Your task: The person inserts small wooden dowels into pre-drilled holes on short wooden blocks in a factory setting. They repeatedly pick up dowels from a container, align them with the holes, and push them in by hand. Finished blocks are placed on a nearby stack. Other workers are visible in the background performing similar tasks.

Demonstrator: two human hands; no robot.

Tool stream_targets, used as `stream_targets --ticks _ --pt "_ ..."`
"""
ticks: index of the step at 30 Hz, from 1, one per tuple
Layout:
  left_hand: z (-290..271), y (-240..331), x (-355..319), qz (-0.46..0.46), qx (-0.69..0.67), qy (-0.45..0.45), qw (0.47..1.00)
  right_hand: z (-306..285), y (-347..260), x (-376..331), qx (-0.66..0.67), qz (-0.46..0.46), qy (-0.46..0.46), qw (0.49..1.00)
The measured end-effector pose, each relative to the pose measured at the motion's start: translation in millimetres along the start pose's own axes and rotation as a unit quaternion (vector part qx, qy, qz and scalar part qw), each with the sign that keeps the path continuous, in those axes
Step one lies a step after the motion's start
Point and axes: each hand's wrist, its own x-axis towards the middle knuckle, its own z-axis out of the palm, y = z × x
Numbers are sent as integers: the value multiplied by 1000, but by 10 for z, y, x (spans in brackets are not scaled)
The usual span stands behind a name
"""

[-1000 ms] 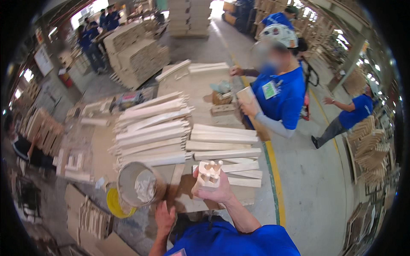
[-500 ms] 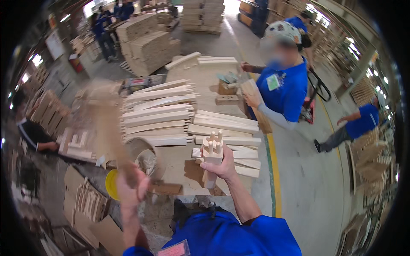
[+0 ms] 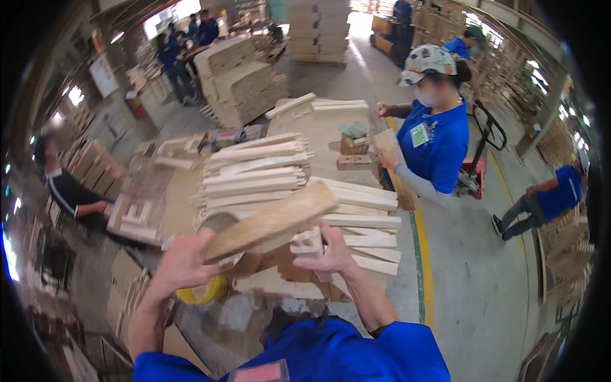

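Observation:
My left hand [image 3: 184,262] is closed round one end of a long, flat, brownish wooden board [image 3: 273,221]. It slants up to the right over the table. My right hand [image 3: 331,254] grips a small bundle of pale wooden pieces [image 3: 308,247], held upright with its ends facing up. The board's far end is just above and beside this bundle; whether they touch I cannot tell. Rows of pale wooden slats with narrowed ends [image 3: 254,181] lie beyond my hands. More slats [image 3: 366,223] are spread to the right. The board partly hides a round tub [image 3: 219,221].
A yellow container [image 3: 205,291] sits below the table's front left edge. Across the table at right, a co-worker in blue [image 3: 433,140] holds a wooden piece beside a wooden block [image 3: 354,145]. Another person [image 3: 79,197] works at the left. Stacked wood [image 3: 238,83] stands behind.
The board has swung from upright on the left to a slant toward the bundle. The bundle has tilted and lowered slightly, its pegs showing less. The view has shifted a little.

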Motion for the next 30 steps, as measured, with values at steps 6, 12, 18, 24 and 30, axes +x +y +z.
stream_targets --ticks 6,12,18,24,30 --pt "438 -83 -104 -81 -93 -49 991 -32 -144 -28 -67 1 -16 998" --pt "2126 -602 -724 -330 -207 -73 918 -627 -256 -275 153 -12 287 945" --pt "3019 -637 -904 -300 -126 -63 943 -872 136 -611 570 24 506 647" --pt "2846 -95 -351 -61 -442 35 894 -226 524 -737 719 145 455 505" --pt "2435 496 247 -23 -677 267 686 185 592 -779 718 221 259 608"
